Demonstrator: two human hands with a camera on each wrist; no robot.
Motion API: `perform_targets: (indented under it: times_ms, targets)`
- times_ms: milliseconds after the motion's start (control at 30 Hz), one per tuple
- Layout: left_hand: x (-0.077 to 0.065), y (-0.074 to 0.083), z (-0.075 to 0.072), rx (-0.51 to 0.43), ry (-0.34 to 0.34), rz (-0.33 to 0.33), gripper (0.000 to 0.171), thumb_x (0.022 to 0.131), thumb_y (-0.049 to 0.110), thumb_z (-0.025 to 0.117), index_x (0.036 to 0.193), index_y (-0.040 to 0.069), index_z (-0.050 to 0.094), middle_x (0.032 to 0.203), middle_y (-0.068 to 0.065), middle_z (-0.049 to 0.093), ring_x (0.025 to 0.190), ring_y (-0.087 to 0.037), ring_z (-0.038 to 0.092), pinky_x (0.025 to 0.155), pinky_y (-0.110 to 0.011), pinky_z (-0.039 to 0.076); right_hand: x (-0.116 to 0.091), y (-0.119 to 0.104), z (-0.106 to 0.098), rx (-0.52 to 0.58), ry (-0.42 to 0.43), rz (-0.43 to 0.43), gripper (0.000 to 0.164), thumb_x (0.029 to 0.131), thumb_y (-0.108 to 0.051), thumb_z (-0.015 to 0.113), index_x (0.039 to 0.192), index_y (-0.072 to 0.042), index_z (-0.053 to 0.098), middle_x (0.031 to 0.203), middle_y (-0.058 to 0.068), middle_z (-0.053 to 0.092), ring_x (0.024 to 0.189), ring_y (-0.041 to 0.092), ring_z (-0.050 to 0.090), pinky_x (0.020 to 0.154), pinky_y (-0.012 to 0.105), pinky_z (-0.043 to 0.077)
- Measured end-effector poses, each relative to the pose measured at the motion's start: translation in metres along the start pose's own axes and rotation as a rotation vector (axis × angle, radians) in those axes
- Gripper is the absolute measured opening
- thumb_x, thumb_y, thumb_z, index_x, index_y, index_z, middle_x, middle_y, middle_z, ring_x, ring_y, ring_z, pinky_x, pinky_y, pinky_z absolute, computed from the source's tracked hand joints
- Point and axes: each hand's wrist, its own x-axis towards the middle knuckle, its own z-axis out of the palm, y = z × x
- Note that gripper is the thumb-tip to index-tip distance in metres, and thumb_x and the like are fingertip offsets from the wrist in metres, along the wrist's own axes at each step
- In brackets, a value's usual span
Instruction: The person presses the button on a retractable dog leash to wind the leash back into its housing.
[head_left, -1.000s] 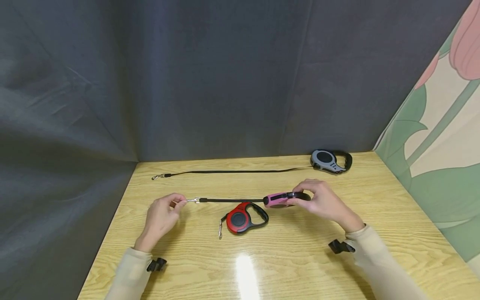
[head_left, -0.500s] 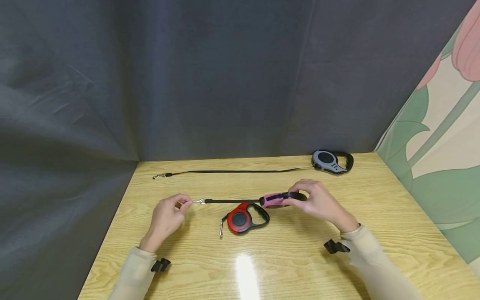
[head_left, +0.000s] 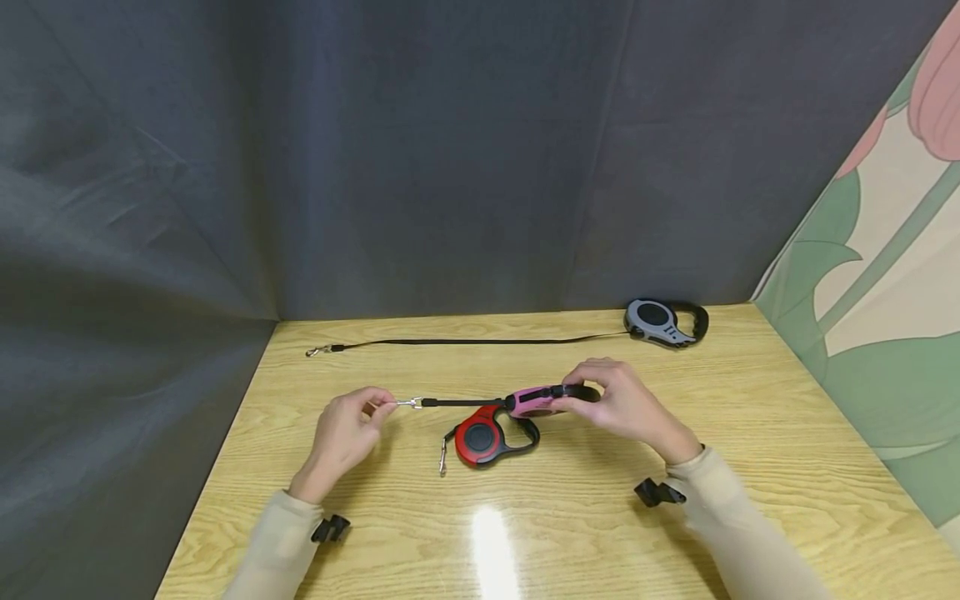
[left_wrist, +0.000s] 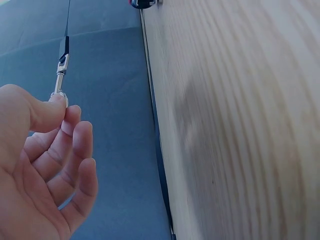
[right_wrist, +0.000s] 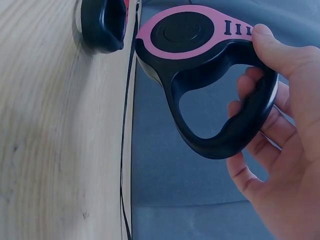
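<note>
My right hand grips the black handle of a pink retractable dog leash, its fingers and thumb around the handle in the right wrist view. The leash's metal snap hook is pinched between the thumb and index finger of my left hand. A short length of black strap runs straight between the hook and the pink casing, above the table. Just below it in the head view, a red retractable leash lies flat, its small hook hanging out to the left.
At the back of the wooden table lies a grey retractable leash, its black strap drawn out leftward to a metal hook. A dark grey cloth stands behind. A flowered panel borders the right side.
Both hands have moved toward each other, the left one rightward and the right one leftward. The exposed strap of the pink leash has become shorter. The red and grey leashes stay put.
</note>
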Motion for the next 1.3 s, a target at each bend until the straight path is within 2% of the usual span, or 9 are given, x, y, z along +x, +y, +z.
perform_targets:
  times_ms: [133, 333, 533, 767, 1033, 1133, 1300]
  targets:
    - [0.000, 0.003, 0.002, -0.005, -0.010, -0.001, 0.005, 0.099, 0.021, 0.077, 0.100, 0.018, 0.080, 0.095, 0.000, 0.079, 0.083, -0.016, 0.071, 0.076, -0.039, 0.053, 0.001, -0.003, 0.004, 0.009, -0.008, 0.008, 0.020, 0.079, -0.022, 0.096, 0.090, -0.019, 0.080, 0.086, -0.010, 0.077, 0.080, 0.006, 0.069, 0.073, 0.041, 0.058]
    - [-0.001, 0.010, 0.005, -0.013, -0.027, 0.016, 0.006, 0.099, 0.021, 0.076, 0.101, 0.018, 0.080, 0.094, 0.000, 0.078, 0.078, -0.011, 0.066, 0.074, -0.037, 0.052, 0.004, -0.005, 0.010, 0.025, -0.014, -0.007, 0.018, 0.080, -0.022, 0.095, 0.091, -0.021, 0.080, 0.087, -0.012, 0.078, 0.080, 0.006, 0.070, 0.073, 0.037, 0.058]
    - [-0.001, 0.018, 0.012, 0.000, -0.033, 0.051, 0.004, 0.099, 0.020, 0.077, 0.100, 0.018, 0.080, 0.092, 0.003, 0.078, 0.080, -0.011, 0.067, 0.076, -0.036, 0.053, 0.006, -0.009, 0.015, 0.045, -0.028, 0.003, 0.017, 0.082, -0.024, 0.094, 0.091, -0.021, 0.080, 0.088, -0.011, 0.078, 0.082, 0.007, 0.071, 0.076, 0.044, 0.059]
    - [-0.001, 0.027, 0.018, 0.001, -0.055, 0.060, 0.005, 0.099, 0.018, 0.076, 0.100, 0.020, 0.080, 0.092, 0.006, 0.077, 0.081, -0.010, 0.066, 0.076, -0.035, 0.053, 0.008, -0.012, 0.022, 0.061, -0.041, 0.004, 0.015, 0.084, -0.024, 0.093, 0.092, -0.021, 0.080, 0.089, -0.011, 0.079, 0.082, 0.006, 0.071, 0.075, 0.037, 0.058]
    - [0.000, 0.037, 0.026, -0.007, -0.091, 0.067, 0.005, 0.100, 0.020, 0.075, 0.097, 0.021, 0.078, 0.091, 0.007, 0.076, 0.076, -0.007, 0.061, 0.072, -0.031, 0.049, 0.009, -0.017, 0.027, 0.069, -0.063, 0.031, 0.017, 0.087, -0.029, 0.091, 0.096, -0.020, 0.080, 0.092, -0.011, 0.079, 0.085, 0.007, 0.071, 0.082, 0.043, 0.058]
    - [0.000, 0.039, 0.028, -0.014, -0.093, 0.074, 0.006, 0.101, 0.019, 0.075, 0.096, 0.022, 0.078, 0.091, 0.008, 0.075, 0.077, -0.008, 0.063, 0.073, -0.033, 0.052, 0.009, -0.017, 0.030, 0.062, -0.061, 0.023, 0.016, 0.088, -0.027, 0.089, 0.098, -0.020, 0.080, 0.093, -0.011, 0.079, 0.086, 0.006, 0.071, 0.083, 0.040, 0.058]
    - [0.000, 0.041, 0.032, -0.020, -0.100, 0.077, 0.007, 0.100, 0.018, 0.075, 0.096, 0.023, 0.078, 0.089, 0.010, 0.074, 0.079, -0.008, 0.065, 0.074, -0.034, 0.053, 0.009, -0.016, 0.032, 0.118, -0.064, 0.028, 0.009, 0.094, -0.022, 0.084, 0.101, -0.020, 0.079, 0.094, -0.009, 0.077, 0.080, 0.004, 0.068, 0.075, 0.030, 0.058]
